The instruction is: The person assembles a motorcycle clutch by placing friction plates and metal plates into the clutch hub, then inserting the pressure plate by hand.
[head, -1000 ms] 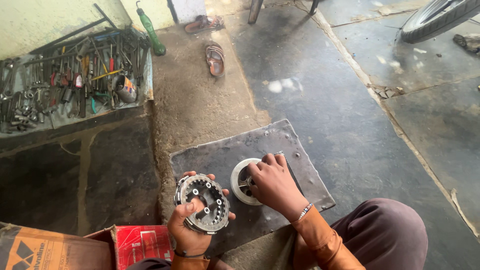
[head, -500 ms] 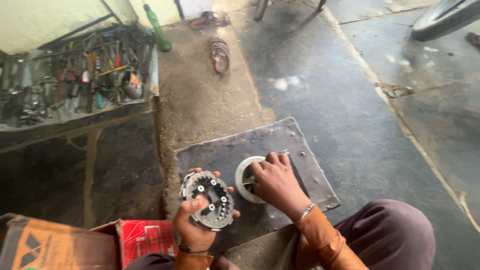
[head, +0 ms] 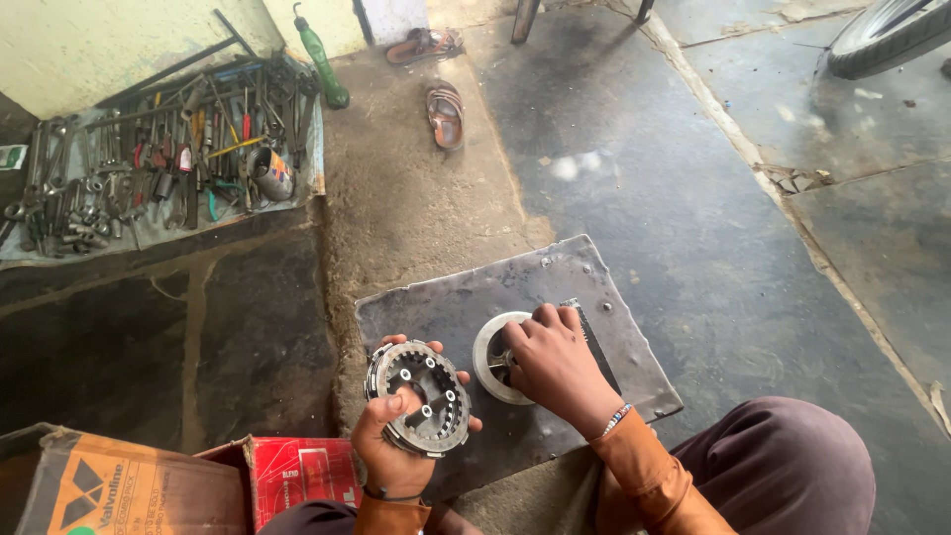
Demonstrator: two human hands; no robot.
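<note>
The left hand [head: 396, 451] is clamped around a toothed clutch hub [head: 420, 397], thumb pressed on its face and fingertips curling over its far rim; the hub is held tilted just above the near-left corner of a dark metal plate [head: 555, 287] lying on the floor. The hub's underside and the palm behind it are hidden. The right hand [head: 553, 362] rests on a pale round clutch drum [head: 492, 355] that sits on the plate, just right of the hub. Its fingers are bent down over the drum's centre, covering most of it, so whether they pinch anything there cannot be told. A thin dark file [head: 590, 337] lies on the plate, partly under that hand.

Beyond the plate's far-left corner, a sheet holds a heap of wrenches and hand tools [head: 149, 163], too tangled to sort out singly. A green bottle [head: 322, 61] stands beside it. Near the plate's left side, a cardboard box [head: 119, 490] and a red carton [head: 297, 471] are cut off by the bottom edge.
</note>
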